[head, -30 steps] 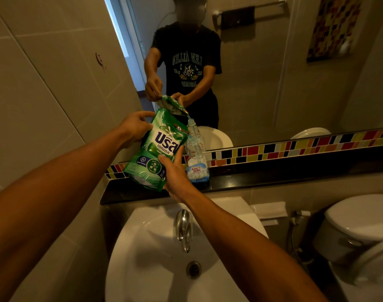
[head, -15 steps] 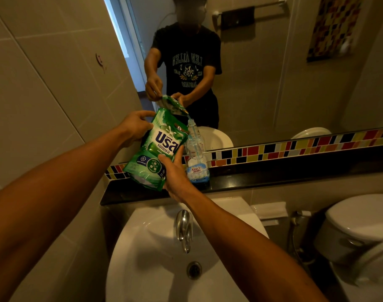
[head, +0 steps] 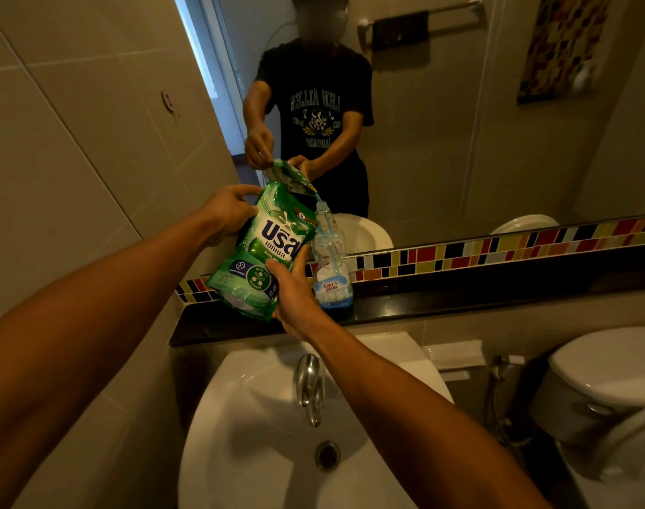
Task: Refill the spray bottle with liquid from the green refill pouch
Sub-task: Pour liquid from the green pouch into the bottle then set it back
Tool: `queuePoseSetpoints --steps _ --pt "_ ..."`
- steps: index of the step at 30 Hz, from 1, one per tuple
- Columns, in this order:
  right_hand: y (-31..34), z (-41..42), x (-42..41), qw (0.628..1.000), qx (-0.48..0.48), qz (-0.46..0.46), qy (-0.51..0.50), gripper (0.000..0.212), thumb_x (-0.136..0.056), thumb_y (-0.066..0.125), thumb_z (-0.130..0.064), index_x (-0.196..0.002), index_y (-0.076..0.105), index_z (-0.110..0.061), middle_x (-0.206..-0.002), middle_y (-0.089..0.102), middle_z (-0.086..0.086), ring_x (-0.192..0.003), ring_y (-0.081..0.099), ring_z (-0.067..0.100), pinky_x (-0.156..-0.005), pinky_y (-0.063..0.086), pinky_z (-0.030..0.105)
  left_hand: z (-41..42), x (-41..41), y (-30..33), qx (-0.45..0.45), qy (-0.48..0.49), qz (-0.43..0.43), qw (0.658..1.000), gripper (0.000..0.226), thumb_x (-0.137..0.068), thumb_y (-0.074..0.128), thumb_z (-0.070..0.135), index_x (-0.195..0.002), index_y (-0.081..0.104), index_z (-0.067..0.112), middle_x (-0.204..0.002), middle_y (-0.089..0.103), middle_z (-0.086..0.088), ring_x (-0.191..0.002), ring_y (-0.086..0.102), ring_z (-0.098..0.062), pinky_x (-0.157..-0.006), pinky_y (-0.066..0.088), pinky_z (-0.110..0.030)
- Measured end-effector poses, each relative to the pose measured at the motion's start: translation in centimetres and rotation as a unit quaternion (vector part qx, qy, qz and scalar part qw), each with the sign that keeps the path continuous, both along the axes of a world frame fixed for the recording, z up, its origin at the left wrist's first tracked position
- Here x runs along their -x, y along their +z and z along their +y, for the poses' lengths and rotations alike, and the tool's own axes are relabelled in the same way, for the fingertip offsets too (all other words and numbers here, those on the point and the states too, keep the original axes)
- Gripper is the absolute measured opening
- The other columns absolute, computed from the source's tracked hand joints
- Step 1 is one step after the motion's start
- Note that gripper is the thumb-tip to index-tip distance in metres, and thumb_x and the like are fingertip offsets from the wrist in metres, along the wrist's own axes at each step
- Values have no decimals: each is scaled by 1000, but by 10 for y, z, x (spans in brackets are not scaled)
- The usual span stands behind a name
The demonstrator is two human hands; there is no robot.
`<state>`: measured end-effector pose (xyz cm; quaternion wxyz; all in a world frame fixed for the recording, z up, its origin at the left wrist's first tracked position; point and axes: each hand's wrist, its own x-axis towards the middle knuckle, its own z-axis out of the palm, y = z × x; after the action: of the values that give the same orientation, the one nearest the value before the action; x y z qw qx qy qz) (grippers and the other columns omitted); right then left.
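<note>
Your right hand [head: 295,292] grips the pouch [head: 264,249] low to prop its weight, and your left hand [head: 227,214] pinches the top edge to tip the cut corner over the bottle [head: 332,266] neck. Bottle stands on the ledge [head: 460,299] w/ no cap, so liquid runs straight in. Bottle label reads "King's Stella"; pouch print is Thai script.
</note>
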<state>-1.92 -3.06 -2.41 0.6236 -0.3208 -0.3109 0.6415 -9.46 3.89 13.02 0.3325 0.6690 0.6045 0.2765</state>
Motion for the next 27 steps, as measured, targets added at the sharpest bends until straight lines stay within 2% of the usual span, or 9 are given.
queuePoseSetpoints --steps 4,11,19,27 --pt "0 1 -1 1000 1 8 4 95 -90 63 -31 -158 1 -55 -152 53 4 -129 62 32 -101 50 68 1 -1 1 2 0 1 1000 48 -98 52 2 -142 53 22 -95 62 -4 -77 64 -16 -70 55 -34" --pt "2 0 -3 1000 0 13 3 90 -99 59 -25 -159 -2 -53 -152 54 6 -128 63 32 -102 50 67 0 -2 4 9 -5 1 1000 48 -98 52 2 -142 52 23 -96 63 -4 -78 65 -16 -63 54 -30" --pt "4 -3 -4 1000 0 17 2 88 -100 58 -24 -159 0 -52 -148 57 6 -126 64 32 -101 51 67 0 -4 5 9 -6 7 1000 49 -99 52 3 -143 51 22 -95 63 -4 -78 66 -17 -67 57 -32" --pt "5 -5 -2 1000 -5 18 4 92 -93 61 -29 -157 1 -57 -146 58 5 -127 63 33 -101 50 69 -1 -3 6 10 -7 5 1000 48 -98 52 1 -142 52 22 -94 66 -6 -77 66 -18 -67 57 -33"
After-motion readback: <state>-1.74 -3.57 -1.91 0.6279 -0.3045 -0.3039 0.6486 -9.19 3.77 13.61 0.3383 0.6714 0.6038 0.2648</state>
